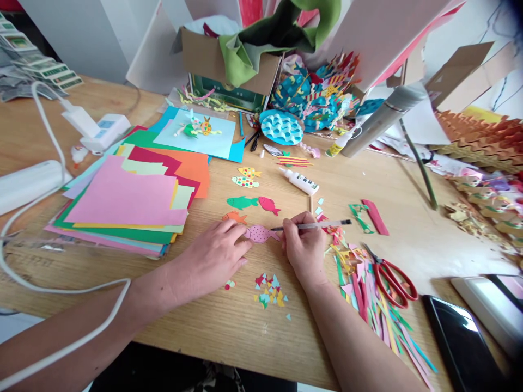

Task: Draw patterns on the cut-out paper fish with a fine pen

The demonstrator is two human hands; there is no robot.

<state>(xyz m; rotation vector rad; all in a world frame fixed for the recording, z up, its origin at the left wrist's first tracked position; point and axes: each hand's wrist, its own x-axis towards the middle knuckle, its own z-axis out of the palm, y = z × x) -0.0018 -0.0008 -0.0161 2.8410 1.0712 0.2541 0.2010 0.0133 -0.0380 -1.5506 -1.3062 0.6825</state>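
Observation:
A pink paper fish (pixel 260 233) covered in dark dots lies flat on the wooden table. My left hand (pixel 212 256) rests beside its head, fingers stretched out and the fingertips at the fish's left edge. In my right hand (pixel 304 247) is a slim pen (pixel 321 224), its tip at the tail of the pink fish. Just above lie an orange paper fish (pixel 234 217), partly behind my left fingers, a green one (pixel 242 202) and a crimson one (pixel 269 205). Farther back are two patterned fish, one yellow (pixel 249 172) and one pale green (pixel 245 182).
Coloured paper sheets (pixel 126 190) are stacked at left, near a white cable (pixel 61 288). Red-handled scissors (pixel 394 280) lie by paper strips (pixel 379 316) at right, with a phone (pixel 457 337) beyond. A glue bottle (pixel 300 181) lies behind the fish; small paper bits (pixel 270 291) lie in front.

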